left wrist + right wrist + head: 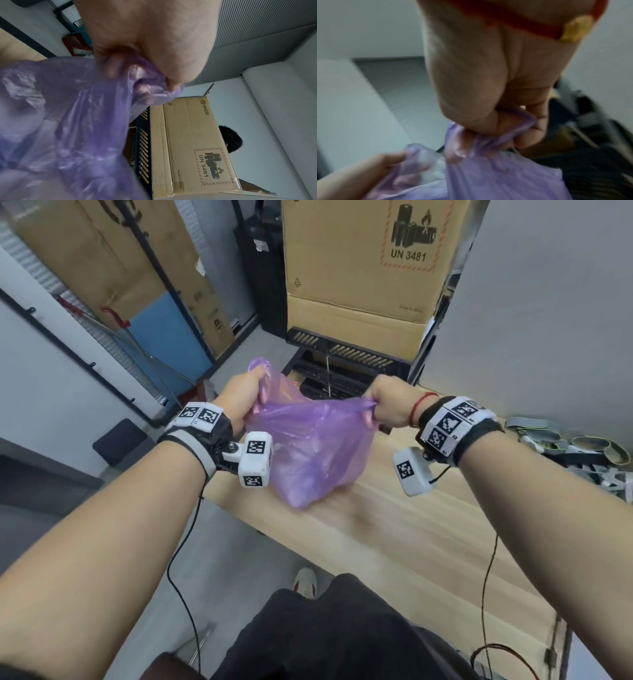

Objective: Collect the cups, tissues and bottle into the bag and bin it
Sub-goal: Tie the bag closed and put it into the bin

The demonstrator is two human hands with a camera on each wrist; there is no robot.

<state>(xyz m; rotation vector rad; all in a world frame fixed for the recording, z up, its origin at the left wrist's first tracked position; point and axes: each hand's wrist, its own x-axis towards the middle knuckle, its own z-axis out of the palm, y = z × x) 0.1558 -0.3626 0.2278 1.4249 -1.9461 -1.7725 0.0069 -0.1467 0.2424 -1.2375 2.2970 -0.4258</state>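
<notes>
Two hands pull a purple bag taut over the corner of a wooden worktop.

Both hands are clenched on the translucent purple bag [310, 446]: the left hand [239, 398] has its grip curled round one bunched edge of the mouth, the right hand [387, 407] is fisted on the opposite edge, a red string bracelet [419, 405] on its wrist. The bag's bulging bottom rests at the near-left edge of the worktop [394, 522]; its contents are only vague shapes through the plastic. Beyond it stands a black slotted rack [342, 361], topped by a large cardboard box [359, 268] marked UN 3481. A heap of grey straps [579, 446] lies at the worktop's right end. Flattened cartons [113, 258] lean at the left.
</notes>
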